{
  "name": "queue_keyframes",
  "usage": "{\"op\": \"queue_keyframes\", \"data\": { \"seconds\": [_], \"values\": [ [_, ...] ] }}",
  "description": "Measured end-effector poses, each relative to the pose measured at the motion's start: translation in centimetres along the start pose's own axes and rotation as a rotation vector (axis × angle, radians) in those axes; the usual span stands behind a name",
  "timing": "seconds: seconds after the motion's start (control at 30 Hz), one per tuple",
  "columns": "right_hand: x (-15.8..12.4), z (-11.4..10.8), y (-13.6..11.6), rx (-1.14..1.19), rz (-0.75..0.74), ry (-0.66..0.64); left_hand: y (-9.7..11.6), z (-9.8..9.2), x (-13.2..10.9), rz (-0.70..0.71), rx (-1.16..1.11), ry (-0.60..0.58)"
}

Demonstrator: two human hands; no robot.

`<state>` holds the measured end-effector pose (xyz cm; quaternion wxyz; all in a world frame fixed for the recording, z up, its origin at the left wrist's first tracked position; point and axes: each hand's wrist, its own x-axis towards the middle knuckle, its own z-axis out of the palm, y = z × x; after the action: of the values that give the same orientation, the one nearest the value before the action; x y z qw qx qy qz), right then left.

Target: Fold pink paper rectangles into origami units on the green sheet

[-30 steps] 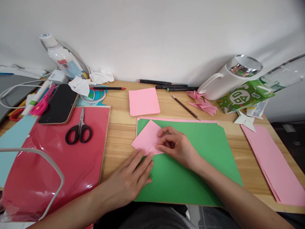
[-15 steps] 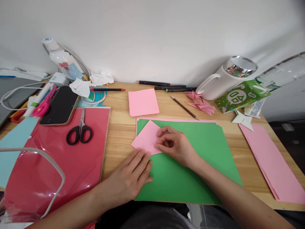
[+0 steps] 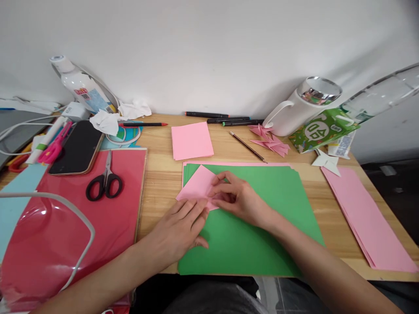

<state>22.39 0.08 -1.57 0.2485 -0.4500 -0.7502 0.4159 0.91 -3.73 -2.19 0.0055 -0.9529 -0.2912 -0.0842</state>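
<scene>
A pink sheet of paper [image 3: 198, 183] lies turned cornerwise on a stack of green paper [image 3: 262, 244]. My left hand [image 3: 183, 229] rests flat, its fingertips pressing the lower edge of the pink sheet and its thumb out over the green. From the right, my right hand [image 3: 237, 196] is curled with thumb and fingers pinching the right part of that sheet. The fingers hide the pinched corner, and a small flap is lifted there.
Behind the green stack are square pink papers [image 3: 192, 141], a pencil [image 3: 248, 147], markers [image 3: 229, 119] and folded pink paper pieces [image 3: 273, 144]. Scissors [image 3: 104, 181] lie on a red folder [image 3: 108, 231] at left. A white mug [image 3: 299, 111] and pink strips [image 3: 369, 222] are at right.
My left fingertips have slid slightly right and up along the sheet, closer to my right hand. My right hand still pinches the paper's right part. The whole view has shifted a little.
</scene>
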Motion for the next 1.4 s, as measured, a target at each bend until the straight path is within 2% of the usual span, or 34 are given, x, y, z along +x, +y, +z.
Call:
{"op": "queue_keyframes", "data": {
  "seconds": [0.17,0.3,0.5,0.67,0.8,0.97,1.17,1.4],
  "values": [
    [-0.5,-2.7,0.3,-0.017,0.008,-0.164,0.2,-0.2,-0.1,0.000,0.028,-0.006],
    [-0.5,-3.2,0.4,0.031,0.023,-0.232,0.1,-0.3,0.0,0.005,0.006,-0.042],
    [-0.5,-2.7,0.2,-0.022,0.015,-0.206,0.0,-0.2,0.3,-0.012,-0.015,-0.057],
    [-0.4,-2.7,0.1,0.019,0.041,-0.197,0.2,-0.3,0.5,-0.021,-0.012,-0.079],
    [-0.3,-2.4,0.2,0.033,0.006,-0.203,0.3,-0.3,0.5,-0.022,-0.022,-0.070],
    [-0.3,-1.6,0.1,-0.111,-0.026,-0.131,0.3,-0.2,0.3,-0.011,-0.019,-0.054],
    [-0.6,-1.5,-0.5,-0.294,-0.077,-0.157,0.1,-0.4,0.4,-0.004,-0.001,-0.083],
    [-0.8,-1.5,-0.5,-0.280,-0.119,-0.183,-0.1,-0.6,0.6,-0.005,-0.054,-0.115]
  ]
}}
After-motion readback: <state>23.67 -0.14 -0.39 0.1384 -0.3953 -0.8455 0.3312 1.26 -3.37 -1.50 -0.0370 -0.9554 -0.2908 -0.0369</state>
